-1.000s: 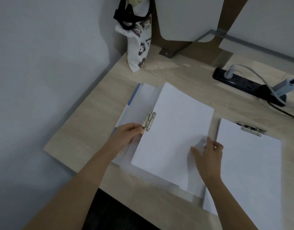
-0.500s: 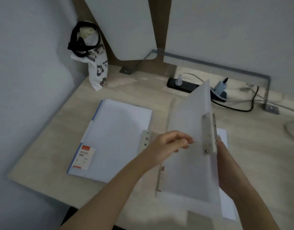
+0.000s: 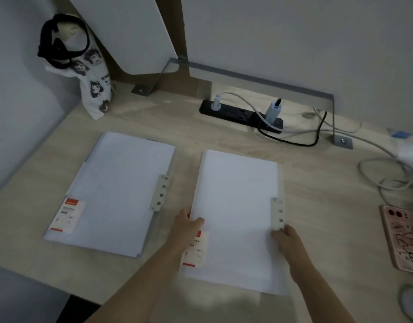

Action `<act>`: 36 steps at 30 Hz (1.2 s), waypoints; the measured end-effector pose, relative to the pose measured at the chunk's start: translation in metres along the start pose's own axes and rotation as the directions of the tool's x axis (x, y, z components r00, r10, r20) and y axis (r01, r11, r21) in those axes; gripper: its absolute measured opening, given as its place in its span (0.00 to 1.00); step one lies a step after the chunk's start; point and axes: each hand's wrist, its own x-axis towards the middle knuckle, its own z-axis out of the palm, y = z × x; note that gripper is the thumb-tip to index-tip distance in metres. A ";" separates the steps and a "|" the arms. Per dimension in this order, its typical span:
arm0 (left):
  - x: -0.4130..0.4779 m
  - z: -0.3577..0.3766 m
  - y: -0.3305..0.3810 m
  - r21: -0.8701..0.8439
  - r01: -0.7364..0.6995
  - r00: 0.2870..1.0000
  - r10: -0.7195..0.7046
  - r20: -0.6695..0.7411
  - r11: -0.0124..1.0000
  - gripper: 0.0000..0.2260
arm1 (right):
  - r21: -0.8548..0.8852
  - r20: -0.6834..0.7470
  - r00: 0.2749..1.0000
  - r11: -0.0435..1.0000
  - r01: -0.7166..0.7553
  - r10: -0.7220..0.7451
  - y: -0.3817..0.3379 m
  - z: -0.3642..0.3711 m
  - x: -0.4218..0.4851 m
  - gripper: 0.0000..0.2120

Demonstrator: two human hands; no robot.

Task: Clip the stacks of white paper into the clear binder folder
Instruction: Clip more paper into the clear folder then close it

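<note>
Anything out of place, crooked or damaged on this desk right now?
Nothing stands out. Both folders lie closed and flat, the left folder slightly askew to the right folder, which the left hand and right hand hold at its edges. No spill or damage visible.

Left hand [image 3: 187, 226] pinches the folder [image 3: 235, 194] edge; right hand [image 3: 286, 237] touches it.
</note>
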 end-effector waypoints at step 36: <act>0.026 -0.261 -0.061 0.017 -0.166 0.929 0.162 -0.331 0.986 0.14 | 0.106 0.367 0.910 0.981 0.165 -0.193 -0.079 0.224 -0.052 0.15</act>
